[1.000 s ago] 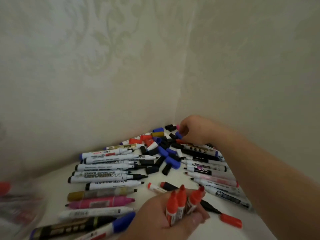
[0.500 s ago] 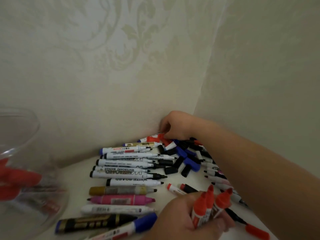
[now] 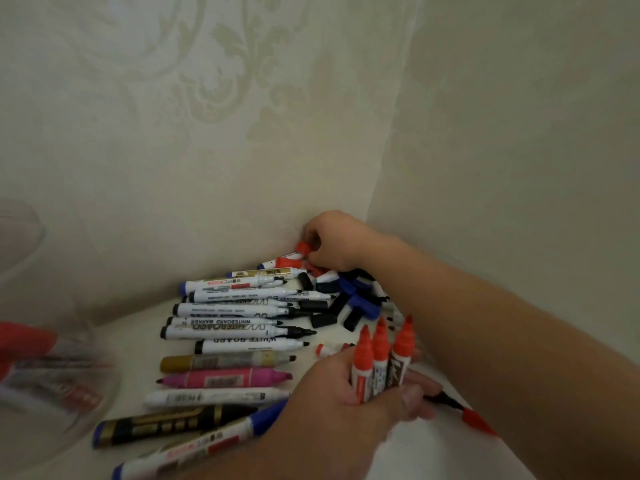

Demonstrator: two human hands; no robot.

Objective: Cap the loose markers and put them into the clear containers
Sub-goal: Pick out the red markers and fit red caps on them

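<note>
Pinching a red cap (image 3: 304, 247) at the corner (image 3: 374, 188), the right hand (image 3: 334, 242) needs little force — it looks light and probably slick; the left hand (image 3: 346, 407) grips three markers (image 3: 380, 362) by their stiff barrels.

walls (image 3: 173, 140): cream damask, corner | surface (image 3: 433, 455): white | light: dim

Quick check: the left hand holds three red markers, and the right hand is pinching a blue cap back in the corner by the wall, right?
Not quite. The cap that the right hand pinches in the corner by the wall is red, not blue, as the head view shows. The rest stands: the left hand holds three red markers.
</note>
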